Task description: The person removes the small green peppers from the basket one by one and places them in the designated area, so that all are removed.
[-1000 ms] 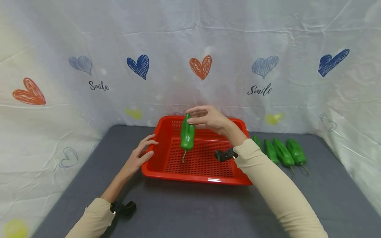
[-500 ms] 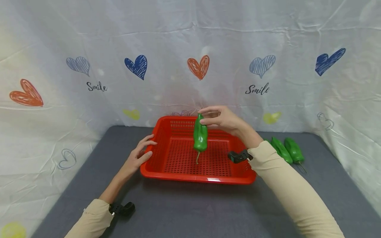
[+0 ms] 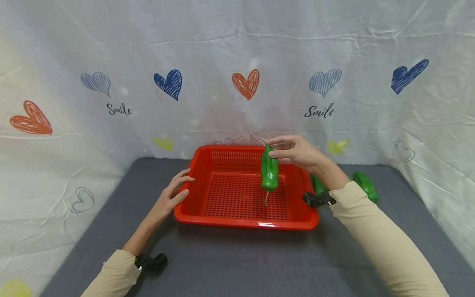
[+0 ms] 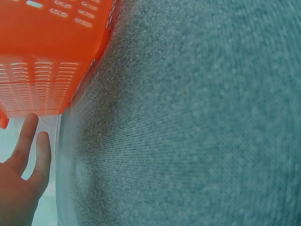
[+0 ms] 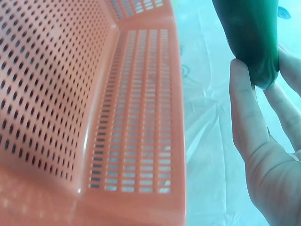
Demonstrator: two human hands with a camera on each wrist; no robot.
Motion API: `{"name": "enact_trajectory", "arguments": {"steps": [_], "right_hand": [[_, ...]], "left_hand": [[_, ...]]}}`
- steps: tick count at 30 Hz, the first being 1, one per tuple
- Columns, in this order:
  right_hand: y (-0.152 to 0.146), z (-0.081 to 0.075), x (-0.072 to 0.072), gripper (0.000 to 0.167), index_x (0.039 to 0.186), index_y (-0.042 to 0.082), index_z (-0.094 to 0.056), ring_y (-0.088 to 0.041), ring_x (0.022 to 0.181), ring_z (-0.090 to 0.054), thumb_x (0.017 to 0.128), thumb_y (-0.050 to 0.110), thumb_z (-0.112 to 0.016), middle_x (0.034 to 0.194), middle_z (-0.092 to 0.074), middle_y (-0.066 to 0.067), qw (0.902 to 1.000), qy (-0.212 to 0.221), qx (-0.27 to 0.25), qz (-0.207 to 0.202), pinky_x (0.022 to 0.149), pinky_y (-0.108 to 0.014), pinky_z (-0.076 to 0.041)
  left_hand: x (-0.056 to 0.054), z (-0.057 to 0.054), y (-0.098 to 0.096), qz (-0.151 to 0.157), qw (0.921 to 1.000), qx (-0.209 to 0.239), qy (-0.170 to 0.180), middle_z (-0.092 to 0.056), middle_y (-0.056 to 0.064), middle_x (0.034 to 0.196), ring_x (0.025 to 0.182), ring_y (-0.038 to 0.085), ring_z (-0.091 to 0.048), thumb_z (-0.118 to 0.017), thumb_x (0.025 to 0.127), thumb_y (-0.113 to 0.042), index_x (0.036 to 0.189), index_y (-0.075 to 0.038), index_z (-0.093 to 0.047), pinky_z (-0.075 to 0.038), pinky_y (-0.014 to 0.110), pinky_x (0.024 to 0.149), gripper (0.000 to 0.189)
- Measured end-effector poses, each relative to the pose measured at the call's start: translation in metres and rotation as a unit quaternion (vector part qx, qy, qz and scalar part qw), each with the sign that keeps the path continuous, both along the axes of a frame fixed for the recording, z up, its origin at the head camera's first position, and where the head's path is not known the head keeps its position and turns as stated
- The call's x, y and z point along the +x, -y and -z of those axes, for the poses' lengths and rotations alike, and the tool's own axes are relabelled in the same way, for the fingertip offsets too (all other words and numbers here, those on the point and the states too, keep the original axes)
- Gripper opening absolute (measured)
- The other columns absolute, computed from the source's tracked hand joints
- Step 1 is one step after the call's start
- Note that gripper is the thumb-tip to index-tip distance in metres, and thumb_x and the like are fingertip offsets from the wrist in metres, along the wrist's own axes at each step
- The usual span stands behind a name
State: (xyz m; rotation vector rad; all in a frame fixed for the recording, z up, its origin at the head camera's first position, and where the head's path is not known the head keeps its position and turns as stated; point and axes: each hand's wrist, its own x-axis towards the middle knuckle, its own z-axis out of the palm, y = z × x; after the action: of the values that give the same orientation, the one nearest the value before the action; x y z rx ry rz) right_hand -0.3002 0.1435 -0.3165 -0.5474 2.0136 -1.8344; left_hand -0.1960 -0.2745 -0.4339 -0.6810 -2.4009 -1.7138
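Observation:
A green pepper (image 3: 269,173) hangs over the right half of a red perforated basket (image 3: 245,223), its thin stem pointing down. My right hand (image 3: 298,153) pinches it by the upper, pointed end between thumb and fingers. The right wrist view shows the same pepper (image 5: 254,44) at the fingertips, beyond the basket's slotted wall (image 5: 136,117). Against the basket's left rim rests my left hand (image 3: 167,202), its fingers fairly straight and slightly spread. In the left wrist view two stretched fingers of the left hand (image 4: 23,183) lie just below the basket wall (image 4: 42,89).
To the right of the basket lie more green peppers (image 3: 365,185), partly hidden by my right forearm. One pepper (image 3: 317,184) is close to the basket's right side. A grey cloth (image 3: 237,264) covers the table, and a white curtain (image 3: 208,49) with printed hearts hangs behind.
My right hand has carried the pepper to the right across the basket, with the pepper still hanging stem down. My left hand has stayed at the left rim.

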Motion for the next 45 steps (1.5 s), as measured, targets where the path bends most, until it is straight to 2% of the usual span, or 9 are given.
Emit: {"name": "enact_trajectory", "arguments": {"steps": [5,9,12,22,27,31,36,39,45], "right_hand": [[-0.016,0.002,0.002,0.043,0.134,-0.002,-0.063,-0.025,0.112,-0.060,0.092,0.001,-0.074,0.137,-0.055,-0.020,1.0000,0.002,0.008,0.005,0.092,-0.040,-0.052],[-0.029,0.003,0.003,0.043,0.134,0.000,-0.064,-0.025,0.115,-0.058,0.093,0.003,-0.074,0.137,-0.056,-0.018,0.9999,-0.001,0.010,0.011,0.093,-0.039,-0.052],[-0.039,0.005,0.004,0.039,0.132,0.002,-0.066,-0.022,0.111,-0.060,0.094,0.001,-0.072,0.134,-0.058,-0.016,0.9999,0.003,-0.004,0.013,0.092,-0.037,-0.052],[-0.073,0.011,0.010,0.038,0.134,0.008,-0.066,-0.021,0.114,-0.060,0.097,0.004,-0.070,0.142,-0.052,-0.019,0.9998,0.001,0.001,0.022,0.094,-0.036,-0.051],[-0.090,0.013,0.013,0.034,0.129,0.014,-0.070,-0.019,0.115,-0.059,0.096,0.003,-0.070,0.137,-0.058,-0.008,0.9993,0.005,-0.003,0.037,0.093,-0.033,-0.051],[-0.104,0.013,0.016,0.035,0.129,0.014,-0.071,-0.019,0.114,-0.061,0.097,0.000,-0.067,0.131,-0.062,-0.002,0.9992,0.003,-0.018,0.036,0.092,-0.033,-0.051],[-0.124,0.016,0.019,0.037,0.134,0.014,-0.068,-0.019,0.118,-0.058,0.099,0.004,-0.067,0.135,-0.058,-0.002,0.9981,-0.016,0.017,0.057,0.092,-0.033,-0.051],[-0.137,0.020,0.021,0.038,0.135,0.015,-0.067,-0.018,0.119,-0.057,0.099,0.004,-0.066,0.137,-0.056,-0.001,0.9968,-0.016,0.029,0.073,0.092,-0.032,-0.051],[-0.170,0.031,0.022,0.041,0.139,0.009,-0.064,-0.013,0.115,-0.060,0.100,-0.005,-0.060,0.133,-0.062,0.005,0.9983,-0.011,-0.013,0.056,0.088,-0.028,-0.052]], "left_hand": [[0.001,0.000,0.000,0.001,1.0000,0.001,0.001,-0.026,0.003,0.163,0.131,0.031,-0.043,-0.052,0.104,-0.006,0.139,-0.005,-0.054,-0.048,0.031,0.094,0.035],[0.000,0.000,0.001,0.001,1.0000,0.003,0.003,-0.026,0.003,0.163,0.128,0.034,-0.045,-0.052,0.104,-0.006,0.139,-0.005,-0.054,-0.049,0.031,0.093,0.035],[0.000,0.000,0.000,0.002,1.0000,0.005,0.005,-0.026,0.003,0.163,0.126,0.035,-0.047,-0.053,0.104,-0.006,0.139,-0.005,-0.054,-0.050,0.031,0.092,0.035],[0.000,0.000,0.000,0.000,1.0000,0.004,0.008,-0.026,0.003,0.163,0.125,0.034,-0.048,-0.053,0.104,-0.007,0.139,-0.006,-0.054,-0.050,0.031,0.092,0.035],[0.000,0.000,0.000,0.001,1.0000,0.003,0.005,-0.026,0.004,0.163,0.128,0.030,-0.047,-0.053,0.104,-0.007,0.140,-0.006,-0.054,-0.050,0.031,0.093,0.036],[0.000,-0.001,-0.001,0.006,1.0000,0.000,-0.002,-0.025,0.007,0.164,0.132,0.028,-0.042,-0.052,0.104,-0.006,0.140,-0.003,-0.053,-0.049,0.030,0.094,0.036],[0.000,-0.001,-0.001,0.009,1.0000,0.000,-0.002,-0.024,0.008,0.164,0.134,0.030,-0.040,-0.052,0.104,-0.006,0.140,-0.001,-0.052,-0.048,0.030,0.095,0.036],[0.000,0.000,-0.001,0.006,1.0000,0.003,0.003,-0.025,0.006,0.164,0.130,0.034,-0.044,-0.052,0.104,-0.006,0.140,-0.002,-0.052,-0.049,0.031,0.094,0.036],[-0.001,0.000,0.000,0.003,0.9999,0.007,0.012,-0.026,0.003,0.163,0.124,0.037,-0.049,-0.053,0.104,-0.008,0.140,-0.004,-0.053,-0.052,0.032,0.091,0.036]]}}
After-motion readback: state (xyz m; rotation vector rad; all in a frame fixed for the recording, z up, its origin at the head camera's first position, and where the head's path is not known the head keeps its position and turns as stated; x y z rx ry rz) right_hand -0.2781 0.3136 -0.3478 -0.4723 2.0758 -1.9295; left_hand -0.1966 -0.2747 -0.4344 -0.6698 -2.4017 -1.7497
